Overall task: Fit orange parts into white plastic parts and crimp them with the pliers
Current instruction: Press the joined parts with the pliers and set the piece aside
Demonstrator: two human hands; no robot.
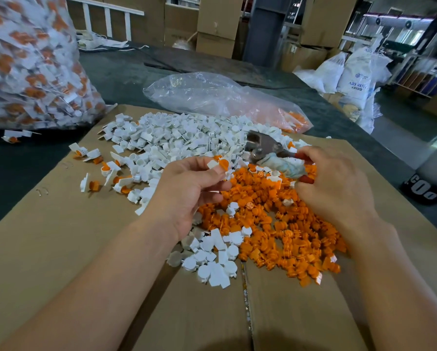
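White part (213,163) with an orange part (223,163) set against it, pinched at the fingertips of my left hand (189,188). It is held just above the heaps, about mid-sheet. The lower fingers of that hand are curled loosely under. My right hand (339,183) is wrapped round the handles of the pliers (260,145). The handles are red and bound in a pale rag (283,162). The metal head points left and far, a little apart from the pinched piece. Whether the head is gaping or closed, I cannot tell.

Under both hands is the orange heap (288,231), near and right. The white heap (176,138) lies beyond it, far and left, with a smaller white cluster (212,259) near. A few joined pieces (95,158) are scattered to the left. All of it lies on a cardboard sheet (60,249) over a dark table cover (22,173).

Far: a clear bag (212,95), orange showing at its right end. Far left: a big bag (27,67) of joined pieces. Far right: white sacks (351,72). Cardboard boxes (214,26) stand behind.
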